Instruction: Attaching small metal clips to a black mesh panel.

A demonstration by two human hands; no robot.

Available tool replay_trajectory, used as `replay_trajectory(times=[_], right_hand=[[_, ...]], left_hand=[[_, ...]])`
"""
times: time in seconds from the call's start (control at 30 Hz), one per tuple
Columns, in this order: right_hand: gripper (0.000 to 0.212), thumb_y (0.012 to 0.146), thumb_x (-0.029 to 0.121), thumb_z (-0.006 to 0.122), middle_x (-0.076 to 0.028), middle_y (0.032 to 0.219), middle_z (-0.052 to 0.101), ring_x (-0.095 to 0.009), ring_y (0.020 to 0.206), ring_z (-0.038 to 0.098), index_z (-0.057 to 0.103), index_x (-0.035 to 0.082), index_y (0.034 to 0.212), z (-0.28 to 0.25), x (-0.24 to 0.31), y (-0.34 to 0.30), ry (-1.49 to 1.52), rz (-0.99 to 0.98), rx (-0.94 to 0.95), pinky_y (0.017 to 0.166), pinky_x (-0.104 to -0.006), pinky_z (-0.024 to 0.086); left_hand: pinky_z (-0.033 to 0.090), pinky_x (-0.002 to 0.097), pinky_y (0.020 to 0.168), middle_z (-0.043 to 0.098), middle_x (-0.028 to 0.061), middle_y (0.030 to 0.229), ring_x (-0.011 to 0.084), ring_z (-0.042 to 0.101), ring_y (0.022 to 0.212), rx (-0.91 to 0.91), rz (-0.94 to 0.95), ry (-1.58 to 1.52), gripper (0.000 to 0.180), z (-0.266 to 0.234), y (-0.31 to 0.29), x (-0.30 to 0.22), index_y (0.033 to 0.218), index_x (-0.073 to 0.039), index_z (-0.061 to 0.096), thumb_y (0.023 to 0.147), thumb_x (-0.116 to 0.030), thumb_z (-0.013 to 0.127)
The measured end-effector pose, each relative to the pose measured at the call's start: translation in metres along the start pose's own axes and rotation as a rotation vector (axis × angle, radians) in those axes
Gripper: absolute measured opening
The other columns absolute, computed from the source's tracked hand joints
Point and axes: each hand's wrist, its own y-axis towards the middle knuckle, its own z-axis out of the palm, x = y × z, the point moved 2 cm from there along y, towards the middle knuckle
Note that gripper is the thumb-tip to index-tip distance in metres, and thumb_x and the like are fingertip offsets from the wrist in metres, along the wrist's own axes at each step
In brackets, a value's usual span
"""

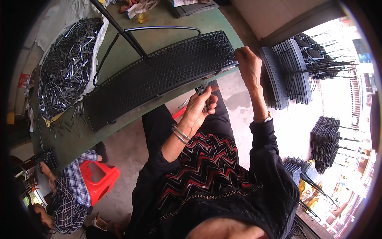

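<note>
A black perforated metal panel (159,73) with a long rod and wire supports lies across the green table (211,20), along its near edge. My left hand (197,106) is closed round a small bundle of thin dark metal strips (202,90), just below the panel's near edge. At the panel's right end my right hand (249,65) is closed in a pinch, its fingertips touching or nearly touching the corner. What those fingertips hold is too small to make out. A large heap of similar dark strips (69,63) fills a white sack at the left.
Loose strips (67,125) lie beside the sack. A cup of yellowish liquid (143,16) stands at the far edge. Stacked black mesh panels (284,71) rest on the floor at the right, with more stacks (326,139) beyond. Another person (71,187) works at lower left near a red stool (101,181).
</note>
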Motion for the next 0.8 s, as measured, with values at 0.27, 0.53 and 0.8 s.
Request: replay_trajectory(times=[0.27,0.53,0.8], right_hand=[[0.008,0.083,0.007,0.063,-0.012,0.080,0.063,-0.023,0.067,0.061,0.064,0.002,0.089,0.006,0.001,-0.001,-0.144,-0.201,-0.004,0.062,-0.0311,0.048],[0.009,0.083,0.007,0.063,-0.013,0.080,0.063,-0.027,0.069,0.062,0.066,0.004,0.090,0.010,0.006,0.006,-0.203,-0.236,0.023,0.063,-0.0325,0.049],[0.011,0.083,0.011,0.064,-0.014,0.083,0.064,-0.032,0.074,0.063,0.066,0.005,0.091,0.013,0.004,0.008,-0.275,-0.191,0.027,0.066,-0.0367,0.049]], left_hand=[[0.025,0.0179,0.046,0.038,-0.0044,0.065,0.0031,0.032,0.052,0.053,0.026,-0.127,0.028,0.001,0.000,0.003,0.102,-0.002,0.055,0.097,-0.029,0.055],[0.026,0.0180,0.045,0.046,-0.0013,0.070,0.0041,0.037,0.053,0.020,0.051,-0.101,0.026,0.008,-0.002,0.002,0.101,-0.002,0.056,0.096,-0.028,0.056],[0.031,0.0182,0.042,0.059,0.0043,0.076,0.0063,0.049,0.057,-0.015,0.090,-0.023,0.028,0.011,-0.006,0.001,0.105,-0.002,0.059,0.095,-0.028,0.058]])
